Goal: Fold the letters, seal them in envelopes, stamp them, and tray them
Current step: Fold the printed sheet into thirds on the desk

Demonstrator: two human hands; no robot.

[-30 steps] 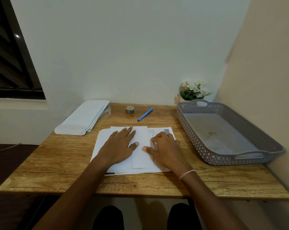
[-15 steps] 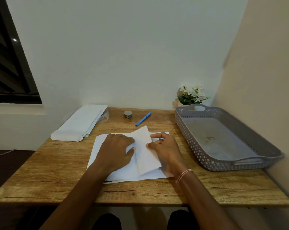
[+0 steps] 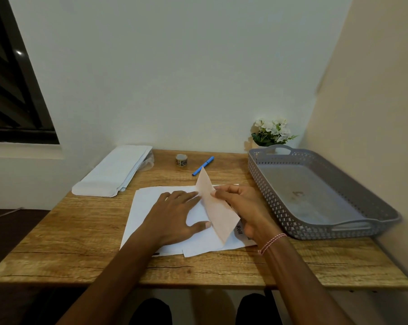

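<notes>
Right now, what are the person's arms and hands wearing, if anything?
No sleeves or gloves are in view. The left hand and its wrist carry nothing. The right hand shows no ring, but a thin red-and-white twisted string bracelet circles its wrist.

White flowers (image 3: 272, 132) at back corner, blue pen (image 3: 203, 165) on wooden table (image 3: 81, 231), dark louvred window (image 3: 10, 95) left

The only word that can be read is "Roll", printed in black on the flat white paper sheet (image 3: 239, 233); other print is too small.
</notes>
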